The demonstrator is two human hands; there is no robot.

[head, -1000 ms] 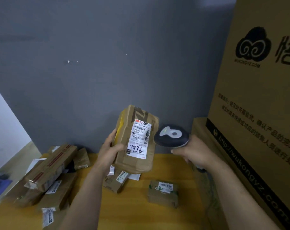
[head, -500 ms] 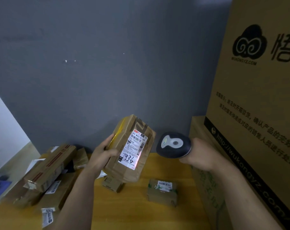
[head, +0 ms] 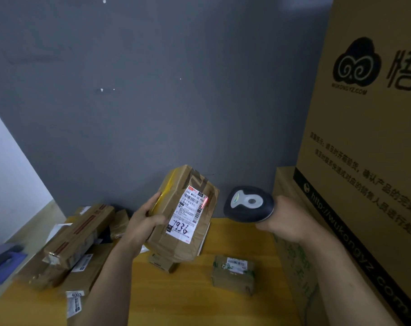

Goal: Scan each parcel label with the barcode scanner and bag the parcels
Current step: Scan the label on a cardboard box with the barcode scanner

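Observation:
My left hand (head: 142, 221) holds a brown taped parcel (head: 195, 241) tilted up above the yellow table (head: 181, 300), its white label (head: 188, 212) facing me with "7936" handwritten on it. A red scan spot glows on the label's right edge near a barcode. My right hand (head: 286, 222) grips a dark barcode scanner (head: 248, 204) just right of the parcel, its head turned toward the label. The scanner's handle is hidden inside my fist.
A small labelled parcel (head: 232, 274) lies on the table below the scanner, another small box (head: 162, 262) under the held parcel. Several long parcels (head: 77, 236) are piled at the left. Large printed cartons (head: 369, 142) wall off the right side. A grey wall stands behind.
The parcel has dropped lower and tilted to the right. The red scan light moved from the label's lower part to its right edge. The scanner shifted slightly right and down.

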